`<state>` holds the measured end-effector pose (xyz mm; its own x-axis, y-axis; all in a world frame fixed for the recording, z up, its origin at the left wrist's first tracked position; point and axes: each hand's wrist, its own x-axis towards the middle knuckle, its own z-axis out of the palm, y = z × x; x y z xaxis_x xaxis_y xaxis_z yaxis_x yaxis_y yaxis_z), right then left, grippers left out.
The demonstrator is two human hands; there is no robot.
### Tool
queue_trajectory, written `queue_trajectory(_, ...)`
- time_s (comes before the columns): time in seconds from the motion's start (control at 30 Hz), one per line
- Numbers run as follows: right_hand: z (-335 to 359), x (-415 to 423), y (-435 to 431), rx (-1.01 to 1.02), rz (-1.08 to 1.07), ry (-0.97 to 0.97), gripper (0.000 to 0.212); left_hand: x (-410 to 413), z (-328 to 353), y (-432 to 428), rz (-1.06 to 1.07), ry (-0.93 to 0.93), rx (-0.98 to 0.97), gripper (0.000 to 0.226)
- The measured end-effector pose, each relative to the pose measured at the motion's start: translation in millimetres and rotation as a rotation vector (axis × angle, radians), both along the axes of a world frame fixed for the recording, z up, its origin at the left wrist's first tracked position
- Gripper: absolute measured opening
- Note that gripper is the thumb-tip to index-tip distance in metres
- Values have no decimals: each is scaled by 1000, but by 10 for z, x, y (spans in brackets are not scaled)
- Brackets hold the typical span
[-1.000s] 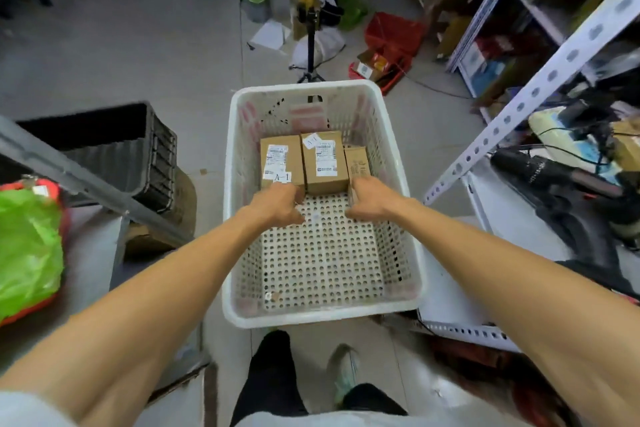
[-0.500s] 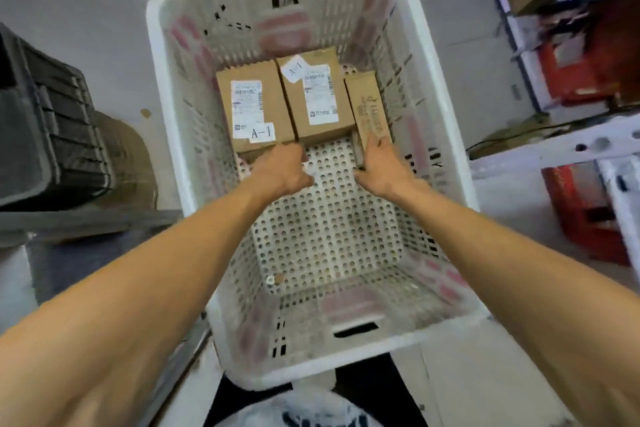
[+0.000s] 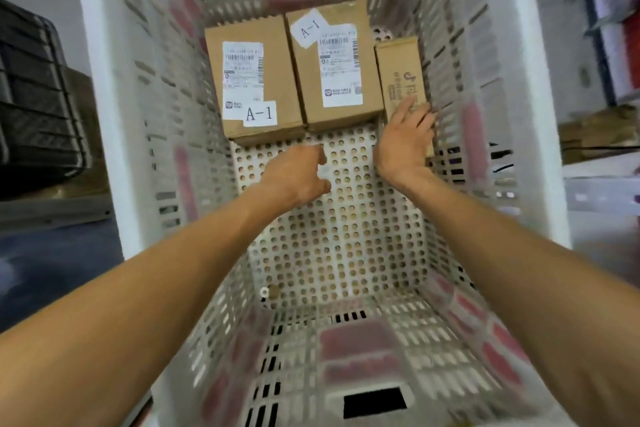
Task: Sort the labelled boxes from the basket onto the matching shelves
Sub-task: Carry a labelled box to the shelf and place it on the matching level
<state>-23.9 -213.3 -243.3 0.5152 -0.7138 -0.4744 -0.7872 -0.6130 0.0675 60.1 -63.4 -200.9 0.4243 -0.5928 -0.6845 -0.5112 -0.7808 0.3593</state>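
Left hand [image 3: 298,173] withdrawn from A-1 box [image 3: 256,80], curled empty | right fingers [image 3: 410,107] splayed on narrow box [image 3: 398,69]

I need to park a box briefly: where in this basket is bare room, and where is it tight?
The basket floor is bare from the boxes' near edges to the near wall. The far end is crowded: left A-1 box, middle A-1 box and narrow box side by side, right hand on the narrow one.
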Motion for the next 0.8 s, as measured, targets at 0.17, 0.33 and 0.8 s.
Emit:
queue_trajectory(0.17,-58,-204,137,-91,53,-11,73,-213,-27,-31,-23,36,-16,44)
queue_trajectory(0.33,24,-696,457,-32,1,35,95,-381,4,-25,-52,52,-20,44)
queue_trajectory(0.8,762,-746,493,493,-512,-533,104,-459,395,402,11,53,-41,37)
